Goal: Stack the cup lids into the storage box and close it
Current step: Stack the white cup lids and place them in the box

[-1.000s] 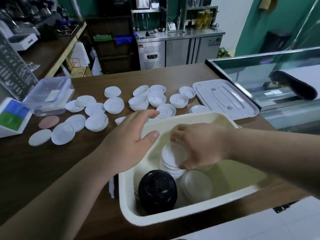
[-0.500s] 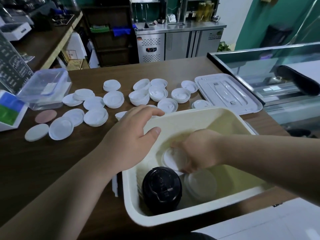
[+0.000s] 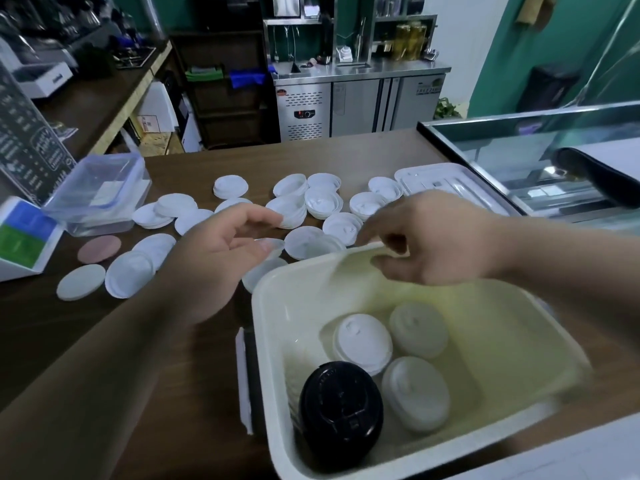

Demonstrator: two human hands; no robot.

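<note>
Several lids (image 3: 362, 341) in box (image 3: 266, 306), right grip (image 3: 440, 244) above

Readable text: none can be made out for certain.
Menu board (image 3: 24, 143): a dark board standing at the far left of the counter, covered in white chalk-style writing. The words are too small and blurred to read.
Steel under-counter unit (image 3: 363, 102): a small badge (image 3: 429, 89) with lettering sits on its upper right door, blurred past reading. A control panel (image 3: 304, 114) on its left section shows a red display, and the digits are unclear.
White carton (image 3: 152, 114): it carries a printed label that is illegible.
Black cup lid (image 3: 341, 407): raised moulded marks on top, not legible.
Storage box lid (image 3: 446, 185): a small pale sticker, print unreadable.
</note>
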